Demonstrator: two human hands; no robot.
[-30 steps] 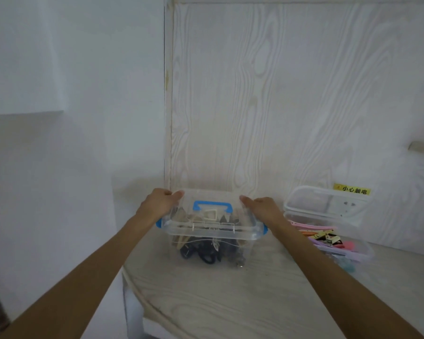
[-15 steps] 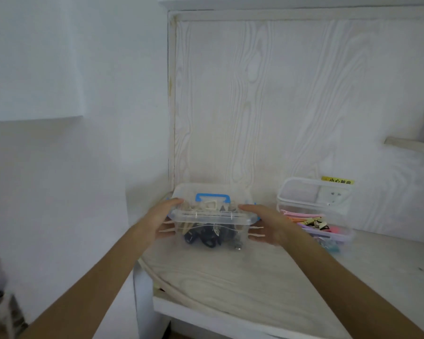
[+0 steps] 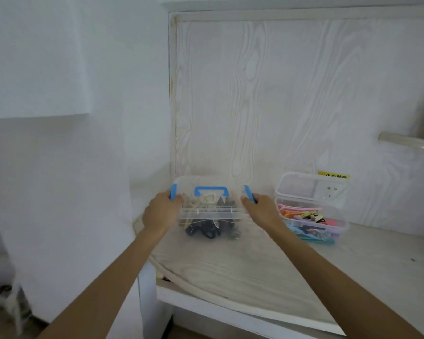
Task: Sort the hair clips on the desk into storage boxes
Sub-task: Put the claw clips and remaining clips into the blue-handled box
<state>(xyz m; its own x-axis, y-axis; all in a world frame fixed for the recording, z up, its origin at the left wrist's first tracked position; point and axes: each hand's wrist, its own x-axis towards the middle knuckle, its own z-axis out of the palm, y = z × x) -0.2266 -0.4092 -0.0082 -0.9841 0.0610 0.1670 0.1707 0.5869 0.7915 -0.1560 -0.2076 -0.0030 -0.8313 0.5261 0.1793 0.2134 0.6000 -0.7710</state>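
A clear storage box (image 3: 209, 212) with a lid, a blue handle and blue side latches stands at the desk's back left corner, holding dark and beige hair clips. My left hand (image 3: 160, 212) grips its left end at the blue latch. My right hand (image 3: 262, 209) grips its right end at the other latch. To the right sits a second clear box (image 3: 312, 223) full of colourful hair clips (image 3: 304, 215), its lid (image 3: 311, 188) raised behind it.
The white wood-grain desk (image 3: 242, 267) has a curved left front edge. A wood-grain back panel (image 3: 279, 94) rises behind the boxes, with a yellow label (image 3: 333, 176) and a wall socket (image 3: 329, 190). A white wall (image 3: 59, 167) stands at the left.
My view has drawn back and tilted up. Both hands moved from the box's sides up to its blue end latches, which now stand flipped up.
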